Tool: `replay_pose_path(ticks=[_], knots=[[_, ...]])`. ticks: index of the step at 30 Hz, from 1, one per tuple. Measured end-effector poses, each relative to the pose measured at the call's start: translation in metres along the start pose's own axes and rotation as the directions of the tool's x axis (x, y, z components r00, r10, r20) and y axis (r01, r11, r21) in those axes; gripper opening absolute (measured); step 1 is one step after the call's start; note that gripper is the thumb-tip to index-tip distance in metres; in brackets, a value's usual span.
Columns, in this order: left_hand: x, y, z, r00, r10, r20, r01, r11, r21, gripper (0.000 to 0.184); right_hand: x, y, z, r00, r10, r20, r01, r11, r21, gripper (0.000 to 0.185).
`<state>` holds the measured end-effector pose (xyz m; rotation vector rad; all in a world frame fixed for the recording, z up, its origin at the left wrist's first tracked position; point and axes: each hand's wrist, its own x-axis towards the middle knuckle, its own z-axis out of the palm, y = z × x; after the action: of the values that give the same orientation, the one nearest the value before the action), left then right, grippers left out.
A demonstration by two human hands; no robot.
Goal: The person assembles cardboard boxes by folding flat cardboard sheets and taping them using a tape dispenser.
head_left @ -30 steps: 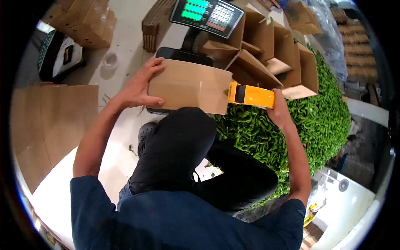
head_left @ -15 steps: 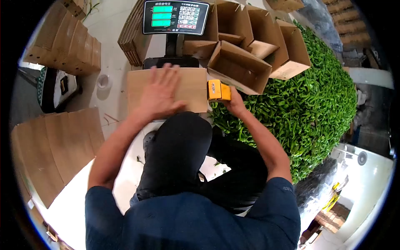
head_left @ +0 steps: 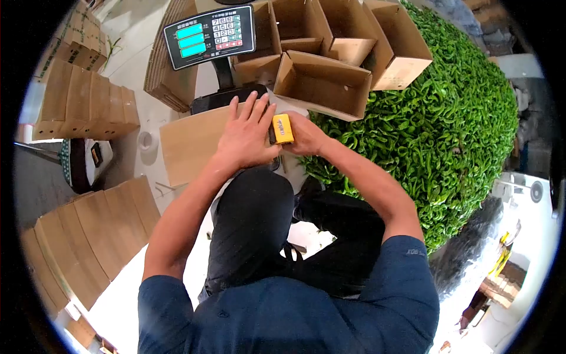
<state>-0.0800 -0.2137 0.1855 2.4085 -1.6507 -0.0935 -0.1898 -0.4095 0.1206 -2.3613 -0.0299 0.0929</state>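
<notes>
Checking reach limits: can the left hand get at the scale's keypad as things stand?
Likely yes: the left hand lies spread on the carton, and nothing visible blocks the way to the keypad.

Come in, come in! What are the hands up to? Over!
Left hand spread on cardboard box. Right hand gripping yellow tape dispenser at box's end. Scale display beyond box.

left hand (head_left: pixel 243 137) shifted across carton (head_left: pixel 193 140) from left end to right, yellow tape dispenser (head_left: pixel 283 128) turned end-on

Heap of green peppers (head_left: pixel 448 130) beside open cardboard boxes (head_left: pixel 349 53)
</notes>
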Motion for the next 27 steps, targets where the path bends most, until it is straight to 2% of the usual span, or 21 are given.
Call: replay_pose_path(ticks=[2, 3, 7, 8, 10, 11, 12, 14, 15, 18, 20, 21, 22, 23, 25, 27], knots=[[0.001, 0.002, -0.003, 1.0, 0.007, 0.016, -0.007, 1.0, 0.017, 0.091, 0.005, -0.012, -0.013, 0.995, -0.063, 0.078, 0.059, 0.997, 0.051, 0.057], [0.001, 0.002, -0.003, 1.0, 0.01, 0.015, -0.01, 1.0, 0.015, 0.092, 0.004, -0.009, -0.012, 0.99, -0.126, 0.061, 0.126, 0.992, 0.0, 0.059], [0.004, 0.005, -0.004, 1.0, 0.008, 0.031, -0.009, 0.999, 0.035, 0.091, 0.004, 0.011, 0.004, 0.997, -0.07, 0.016, 0.07, 0.997, -0.012, 0.066], [0.004, 0.004, -0.001, 0.999, 0.011, 0.03, -0.013, 0.999, 0.052, 0.092, 0.004, 0.014, 0.005, 0.999, -0.042, -0.005, 0.042, 0.998, -0.039, 0.062], [0.005, 0.005, 0.0, 0.999, 0.009, 0.042, -0.012, 0.998, 0.059, 0.093, 0.016, 0.048, 0.03, 0.994, -0.035, 0.103, 0.049, 0.99, -0.135, 0.053], [0.006, 0.006, -0.002, 0.998, 0.002, 0.067, -0.007, 0.998, 0.07, 0.093, 0.019, 0.076, 0.058, 0.989, 0.011, 0.149, 0.035, 0.952, -0.305, 0.047], [0.007, 0.008, -0.004, 0.997, -0.001, 0.082, -0.006, 0.996, 0.085, 0.093, 0.019, 0.096, 0.075, 0.985, -0.102, 0.142, 0.155, 0.889, -0.431, 0.02], [0.009, 0.01, -0.006, 0.996, -0.004, 0.086, -0.004, 0.996, 0.091, 0.093, 0.014, 0.115, 0.098, 0.964, -0.247, -0.101, 0.191, 0.903, -0.385, 0.021], [0.009, 0.009, -0.005, 0.998, 0.005, 0.063, -0.011, 0.996, 0.091, 0.092, 0.015, 0.13, 0.113, 0.949, -0.283, -0.138, 0.215, 0.904, -0.37, 0.021], [0.007, 0.005, 0.001, 0.999, 0.028, 0.043, -0.032, 0.996, 0.089, 0.086, 0.017, 0.064, 0.057, 0.994, 0.022, 0.109, 0.024, 0.914, -0.405, 0.019], [0.006, 0.002, 0.006, 0.998, 0.03, 0.048, -0.035, 0.993, 0.113, 0.082, 0.025, 0.045, 0.056, 0.985, 0.141, 0.097, -0.058, 0.806, -0.589, 0.025], [0.006, 0.003, 0.004, 0.998, 0.038, 0.045, -0.042, 0.994, 0.099, 0.076, 0.025, 0.012, 0.035, 0.968, 0.157, 0.196, 0.034, 0.694, -0.72, 0.028], [0.006, 0.002, 0.005, 0.998, 0.04, 0.041, -0.044, 0.994, 0.097, 0.075, 0.046, -0.011, 0.036, 0.843, 0.368, 0.393, 0.172, 0.506, -0.845, 0.031], [0.006, 0.0, 0.008, 0.998, 0.044, 0.038, -0.047, 0.994, 0.096, 0.073, 0.075, 0.005, 0.077, 0.715, 0.543, 0.44, 0.286, 0.346, -0.893, 0.032], [0.007, 0.002, 0.005, 0.998, 0.041, 0.049, -0.046, 0.992, 0.116, 0.068, 0.112, 0.024, 0.117, 0.543, 0.691, 0.477, 0.503, 0.187, -0.844, 0.034], [0.005, -0.001, 0.01, 0.998, 0.036, 0.051, -0.042, 0.992, 0.121, 0.066, 0.101, 0.036, 0.12, 0.723, 0.541, 0.429, 0.215, 0.414, -0.885, 0.038]])
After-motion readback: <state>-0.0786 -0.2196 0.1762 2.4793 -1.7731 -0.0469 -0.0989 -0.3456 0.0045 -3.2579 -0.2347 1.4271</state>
